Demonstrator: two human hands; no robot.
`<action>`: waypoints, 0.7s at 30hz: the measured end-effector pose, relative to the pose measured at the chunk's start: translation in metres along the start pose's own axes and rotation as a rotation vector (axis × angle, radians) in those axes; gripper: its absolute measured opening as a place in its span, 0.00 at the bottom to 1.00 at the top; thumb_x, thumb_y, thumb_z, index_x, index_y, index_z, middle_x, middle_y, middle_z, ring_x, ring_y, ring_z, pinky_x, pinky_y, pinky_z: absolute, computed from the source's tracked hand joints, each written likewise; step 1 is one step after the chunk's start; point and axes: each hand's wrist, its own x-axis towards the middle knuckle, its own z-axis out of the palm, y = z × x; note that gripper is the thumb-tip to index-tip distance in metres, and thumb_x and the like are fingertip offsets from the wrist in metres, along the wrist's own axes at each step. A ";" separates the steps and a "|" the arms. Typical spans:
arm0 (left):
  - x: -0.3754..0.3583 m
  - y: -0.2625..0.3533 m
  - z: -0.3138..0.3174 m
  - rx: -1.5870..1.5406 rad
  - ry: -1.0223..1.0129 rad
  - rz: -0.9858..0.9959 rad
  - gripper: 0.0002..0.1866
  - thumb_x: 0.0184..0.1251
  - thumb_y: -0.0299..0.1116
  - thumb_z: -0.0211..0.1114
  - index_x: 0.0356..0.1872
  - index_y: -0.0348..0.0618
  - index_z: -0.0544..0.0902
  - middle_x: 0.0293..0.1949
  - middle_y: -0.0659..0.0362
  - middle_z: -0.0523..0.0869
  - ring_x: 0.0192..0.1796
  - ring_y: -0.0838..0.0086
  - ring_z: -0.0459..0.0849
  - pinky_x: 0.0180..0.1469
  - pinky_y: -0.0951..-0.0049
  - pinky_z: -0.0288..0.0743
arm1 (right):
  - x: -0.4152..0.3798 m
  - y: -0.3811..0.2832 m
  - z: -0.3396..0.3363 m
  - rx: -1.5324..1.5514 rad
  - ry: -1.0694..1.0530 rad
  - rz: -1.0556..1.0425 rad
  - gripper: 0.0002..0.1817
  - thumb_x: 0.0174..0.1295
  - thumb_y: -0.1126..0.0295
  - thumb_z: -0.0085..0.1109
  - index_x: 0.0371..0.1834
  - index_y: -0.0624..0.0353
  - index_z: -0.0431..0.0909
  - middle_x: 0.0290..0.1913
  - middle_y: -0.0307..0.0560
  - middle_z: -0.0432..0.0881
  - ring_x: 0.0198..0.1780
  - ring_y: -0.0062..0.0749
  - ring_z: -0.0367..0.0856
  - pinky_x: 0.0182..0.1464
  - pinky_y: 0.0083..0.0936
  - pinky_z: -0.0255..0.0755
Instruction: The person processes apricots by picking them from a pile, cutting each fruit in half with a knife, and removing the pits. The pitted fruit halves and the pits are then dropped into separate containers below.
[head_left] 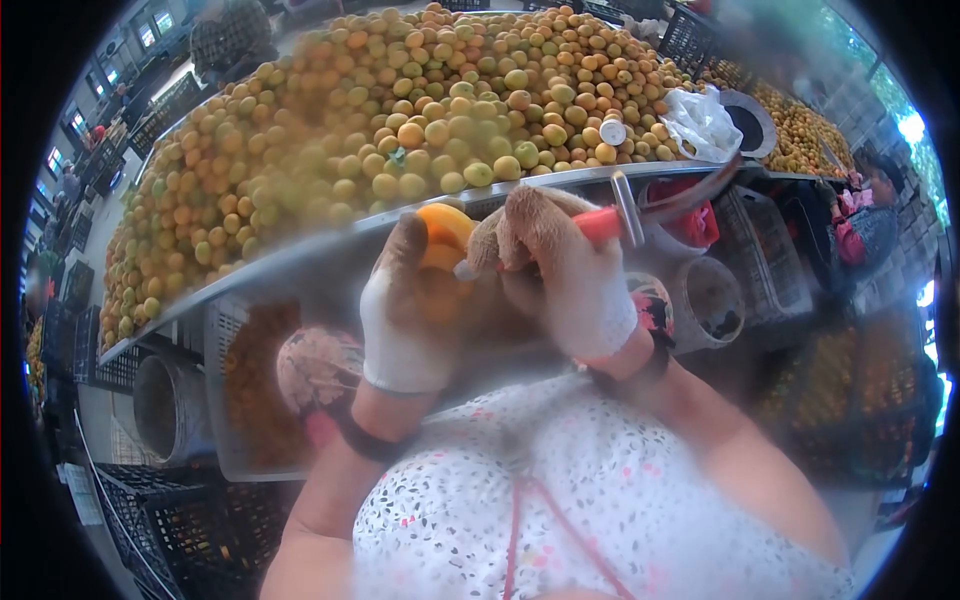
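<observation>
My left hand [408,310], in a white glove stained brown at the fingers, is closed around an orange fruit [446,232] with a smooth, bright surface. In my right hand [572,270], gloved the same way, is a red-handled peeler [598,224]. Its metal crosspiece [628,208] sticks out to the right past the knuckles. The right fingertips are close beside the fruit, and a pale tip [465,270] shows below them. Both hands are in front of my chest, at the near edge of a heaped table.
A big heap of yellow-orange fruit [430,120] covers the metal-edged table [300,245]. A white plastic bag [705,125] lies at its right end. Below stand a bin of peelings [222,390], buckets [708,300] and black crates [190,530]. A person [865,215] is at right.
</observation>
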 end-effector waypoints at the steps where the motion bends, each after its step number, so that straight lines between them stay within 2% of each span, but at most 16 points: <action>1: 0.002 -0.003 -0.003 0.019 0.010 0.009 0.20 0.74 0.52 0.62 0.51 0.46 0.81 0.42 0.60 0.87 0.42 0.71 0.86 0.40 0.72 0.81 | -0.003 -0.001 0.003 0.001 -0.002 0.000 0.18 0.76 0.65 0.51 0.26 0.60 0.71 0.30 0.42 0.83 0.31 0.22 0.79 0.31 0.17 0.69; 3: 0.004 -0.007 -0.008 0.038 0.022 0.017 0.21 0.74 0.52 0.62 0.52 0.45 0.81 0.42 0.60 0.87 0.43 0.72 0.87 0.41 0.70 0.82 | -0.009 -0.003 0.013 0.477 0.064 0.279 0.15 0.74 0.68 0.51 0.27 0.60 0.70 0.32 0.42 0.83 0.33 0.24 0.79 0.32 0.21 0.71; 4: 0.004 -0.007 -0.010 0.115 0.023 0.036 0.21 0.74 0.52 0.62 0.52 0.46 0.81 0.43 0.60 0.87 0.45 0.71 0.87 0.42 0.69 0.83 | -0.008 -0.002 0.010 0.477 0.061 0.281 0.15 0.74 0.68 0.51 0.27 0.60 0.70 0.32 0.42 0.83 0.33 0.24 0.79 0.32 0.21 0.71; 6: 0.005 -0.006 -0.013 0.190 0.031 0.059 0.20 0.74 0.52 0.61 0.52 0.46 0.81 0.44 0.60 0.87 0.46 0.71 0.87 0.44 0.67 0.83 | -0.002 0.003 0.003 0.514 -0.026 0.300 0.10 0.72 0.71 0.51 0.31 0.62 0.72 0.35 0.44 0.83 0.35 0.25 0.79 0.38 0.22 0.73; 8: 0.007 -0.006 -0.016 0.125 0.041 -0.010 0.20 0.75 0.51 0.61 0.52 0.46 0.81 0.44 0.60 0.87 0.46 0.71 0.87 0.46 0.66 0.83 | -0.001 0.008 0.003 0.503 -0.033 0.308 0.10 0.72 0.70 0.52 0.32 0.61 0.73 0.35 0.44 0.83 0.33 0.23 0.78 0.35 0.20 0.71; 12: 0.014 -0.014 -0.026 0.117 0.060 -0.046 0.19 0.75 0.51 0.61 0.52 0.47 0.81 0.43 0.61 0.87 0.43 0.72 0.86 0.47 0.67 0.82 | 0.002 0.015 -0.002 0.450 -0.026 0.281 0.11 0.72 0.64 0.55 0.36 0.59 0.78 0.33 0.41 0.84 0.23 0.17 0.74 0.24 0.13 0.64; 13: 0.014 -0.013 -0.023 0.089 0.084 -0.052 0.19 0.75 0.52 0.61 0.52 0.48 0.81 0.42 0.61 0.86 0.41 0.71 0.85 0.47 0.67 0.82 | 0.003 0.017 -0.001 0.449 -0.021 0.283 0.11 0.72 0.64 0.55 0.36 0.59 0.78 0.33 0.41 0.84 0.23 0.17 0.74 0.24 0.13 0.64; 15: 0.015 -0.012 -0.018 0.053 0.113 -0.057 0.20 0.74 0.52 0.61 0.52 0.48 0.81 0.41 0.61 0.86 0.40 0.71 0.84 0.47 0.68 0.82 | 0.008 0.022 0.003 0.374 0.204 0.064 0.09 0.70 0.65 0.56 0.36 0.59 0.78 0.35 0.42 0.85 0.26 0.20 0.77 0.28 0.17 0.68; 16: 0.016 -0.014 -0.015 0.059 0.151 -0.049 0.20 0.74 0.53 0.62 0.52 0.48 0.81 0.40 0.61 0.86 0.39 0.70 0.84 0.46 0.67 0.82 | 0.008 0.023 0.001 0.372 0.204 0.071 0.09 0.70 0.65 0.56 0.36 0.59 0.78 0.35 0.42 0.85 0.26 0.20 0.77 0.28 0.17 0.68; 18: 0.014 -0.017 -0.011 0.066 0.184 -0.046 0.20 0.73 0.53 0.62 0.52 0.47 0.81 0.40 0.61 0.86 0.39 0.70 0.84 0.45 0.67 0.82 | 0.007 0.022 -0.007 0.591 0.034 0.029 0.17 0.79 0.58 0.43 0.37 0.61 0.71 0.32 0.48 0.79 0.40 0.33 0.79 0.48 0.31 0.74; 19: 0.011 -0.019 -0.010 0.347 0.125 0.001 0.20 0.73 0.53 0.62 0.52 0.47 0.81 0.41 0.61 0.85 0.39 0.70 0.84 0.45 0.68 0.82 | 0.011 0.022 -0.010 0.588 0.037 0.030 0.17 0.79 0.58 0.43 0.37 0.61 0.71 0.32 0.48 0.79 0.40 0.33 0.79 0.48 0.31 0.74; 20: 0.010 -0.020 -0.009 0.625 0.065 0.048 0.20 0.74 0.53 0.62 0.52 0.47 0.81 0.41 0.61 0.85 0.39 0.70 0.84 0.44 0.69 0.81 | 0.017 0.022 -0.012 0.699 -0.017 0.001 0.20 0.79 0.55 0.42 0.32 0.57 0.69 0.27 0.43 0.73 0.34 0.30 0.73 0.42 0.29 0.69; 21: 0.009 -0.022 -0.007 0.619 0.070 0.040 0.20 0.74 0.53 0.62 0.52 0.47 0.81 0.41 0.61 0.85 0.39 0.70 0.84 0.44 0.69 0.81 | 0.021 0.022 -0.012 0.810 -0.071 -0.023 0.23 0.79 0.51 0.42 0.26 0.54 0.67 0.22 0.39 0.67 0.27 0.27 0.66 0.35 0.27 0.64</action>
